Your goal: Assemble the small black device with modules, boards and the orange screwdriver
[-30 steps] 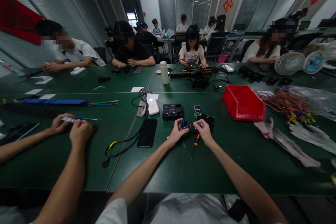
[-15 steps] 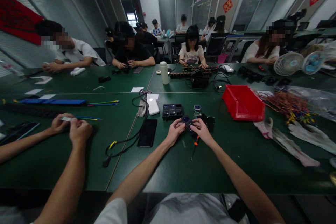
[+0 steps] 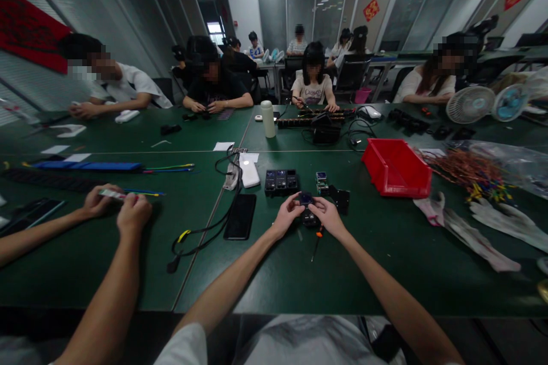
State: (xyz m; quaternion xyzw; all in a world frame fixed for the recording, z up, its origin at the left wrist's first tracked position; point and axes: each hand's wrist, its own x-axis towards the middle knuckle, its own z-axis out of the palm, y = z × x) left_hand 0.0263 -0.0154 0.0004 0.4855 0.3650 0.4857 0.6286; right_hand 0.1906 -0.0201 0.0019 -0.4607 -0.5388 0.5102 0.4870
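Note:
A small dark device (image 3: pixel 305 198) is held between my left hand (image 3: pixel 286 214) and my right hand (image 3: pixel 329 214), the fingers of both closed on its sides. Just below it lies another black part (image 3: pixel 310 217), partly hidden by my fingers. An orange-handled screwdriver (image 3: pixel 317 242) rests on the table near my right hand. Beyond my hands are a black case with compartments (image 3: pixel 281 182) and a small green circuit board with a screen (image 3: pixel 322 183). A flat black piece (image 3: pixel 341 198) lies to the right of my right hand.
Left of my hands lie a black phone (image 3: pixel 240 217), a white device (image 3: pixel 249 171) and a black cable (image 3: pixel 201 251). A red bin (image 3: pixel 396 168), gloves (image 3: pixel 479 236) and wires are at right. A co-worker's hands (image 3: pixel 133 212) are at left; a bottle (image 3: pixel 268 118) stands ahead.
The small device between my hands has tilted and shifted slightly, and the black part beneath it shows more. The co-worker's hands at left have turned the pale strip they hold.

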